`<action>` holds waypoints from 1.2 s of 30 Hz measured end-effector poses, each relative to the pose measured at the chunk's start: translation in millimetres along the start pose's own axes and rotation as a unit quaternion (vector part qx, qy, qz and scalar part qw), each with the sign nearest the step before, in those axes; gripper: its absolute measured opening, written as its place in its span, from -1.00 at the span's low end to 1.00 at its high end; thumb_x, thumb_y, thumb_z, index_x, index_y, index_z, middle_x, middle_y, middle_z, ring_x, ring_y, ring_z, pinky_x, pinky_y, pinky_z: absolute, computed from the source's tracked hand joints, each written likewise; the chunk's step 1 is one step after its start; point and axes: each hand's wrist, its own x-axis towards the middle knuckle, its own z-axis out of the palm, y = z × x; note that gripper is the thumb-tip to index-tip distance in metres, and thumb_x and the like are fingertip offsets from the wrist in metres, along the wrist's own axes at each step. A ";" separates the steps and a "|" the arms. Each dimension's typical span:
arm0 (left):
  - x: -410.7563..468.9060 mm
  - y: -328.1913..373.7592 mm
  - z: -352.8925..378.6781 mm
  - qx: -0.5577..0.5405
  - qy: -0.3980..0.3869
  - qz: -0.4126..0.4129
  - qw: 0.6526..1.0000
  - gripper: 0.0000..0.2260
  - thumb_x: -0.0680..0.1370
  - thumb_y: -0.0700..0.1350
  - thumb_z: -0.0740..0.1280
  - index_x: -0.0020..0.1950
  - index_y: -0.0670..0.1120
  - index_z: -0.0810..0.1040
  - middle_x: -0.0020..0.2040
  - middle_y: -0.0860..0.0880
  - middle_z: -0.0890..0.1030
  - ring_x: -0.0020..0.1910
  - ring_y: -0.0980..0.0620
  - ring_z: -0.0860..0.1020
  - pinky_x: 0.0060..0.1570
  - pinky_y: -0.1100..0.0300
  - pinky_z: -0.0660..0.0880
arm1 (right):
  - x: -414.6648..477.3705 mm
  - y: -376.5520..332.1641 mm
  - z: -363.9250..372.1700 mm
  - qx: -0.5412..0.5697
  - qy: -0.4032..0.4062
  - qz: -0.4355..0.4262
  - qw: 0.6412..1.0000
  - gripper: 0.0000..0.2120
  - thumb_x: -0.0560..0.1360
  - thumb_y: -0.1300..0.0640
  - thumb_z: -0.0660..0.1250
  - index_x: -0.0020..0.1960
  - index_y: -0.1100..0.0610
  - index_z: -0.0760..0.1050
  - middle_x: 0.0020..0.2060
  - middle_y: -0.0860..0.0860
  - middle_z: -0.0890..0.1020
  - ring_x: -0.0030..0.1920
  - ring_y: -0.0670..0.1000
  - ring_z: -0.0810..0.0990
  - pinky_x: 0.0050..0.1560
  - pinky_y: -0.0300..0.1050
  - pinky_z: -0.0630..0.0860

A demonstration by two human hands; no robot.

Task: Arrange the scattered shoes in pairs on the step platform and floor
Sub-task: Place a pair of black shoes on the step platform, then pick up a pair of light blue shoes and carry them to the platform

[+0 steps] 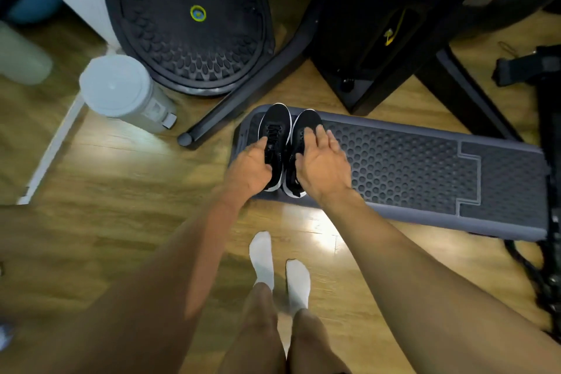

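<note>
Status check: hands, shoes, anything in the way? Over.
Left hand grips left sneaker; right hand rests open on right sneaker. Pair side by side at left end of step platform. Black furniture leg close by, not touching.

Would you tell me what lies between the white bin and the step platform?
In the head view, a black furniture leg slants between the white bin and step platform.

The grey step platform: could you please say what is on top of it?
A pair of black white-soled sneakers: left sneaker, right sneaker; the left hand and right hand hide their openings.
</note>
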 end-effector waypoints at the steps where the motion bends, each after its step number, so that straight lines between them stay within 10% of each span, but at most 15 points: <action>1: -21.0 7.3 -14.2 0.004 0.022 0.014 1.000 -0.40 0.53 -0.20 0.23 0.54 -0.01 0.10 0.41 -0.17 0.38 0.34 -0.15 0.40 0.31 -0.05 0.37 | -15.6 -8.7 -14.8 -0.004 0.014 -0.027 1.000 -0.45 0.60 -0.02 0.06 0.53 0.12 0.04 0.53 0.14 0.08 0.54 0.14 0.02 0.49 0.10 0.10; 15: -347.7 -41.9 -155.2 0.046 0.408 0.018 0.911 -0.44 0.51 -0.04 0.27 0.50 -0.07 0.24 0.52 -0.18 0.19 0.50 -0.19 0.14 0.43 -0.14 0.15 | -233.7 -178.4 -151.2 -0.108 0.182 -0.338 0.917 -0.39 0.54 -0.14 0.12 0.51 0.11 0.16 0.49 0.16 0.22 0.50 0.16 0.15 0.46 0.17 0.13; 36: -713.5 -385.4 -63.4 -0.087 0.480 -0.368 0.792 -0.43 0.53 0.03 0.24 0.51 0.03 0.17 0.53 -0.09 0.17 0.50 -0.12 0.13 0.45 -0.07 0.09 | -554.2 -476.1 66.9 -0.145 -0.004 -0.656 0.741 -0.39 0.57 -0.14 0.05 0.54 0.07 0.03 0.53 0.09 0.11 0.54 0.09 0.04 0.49 0.09 0.09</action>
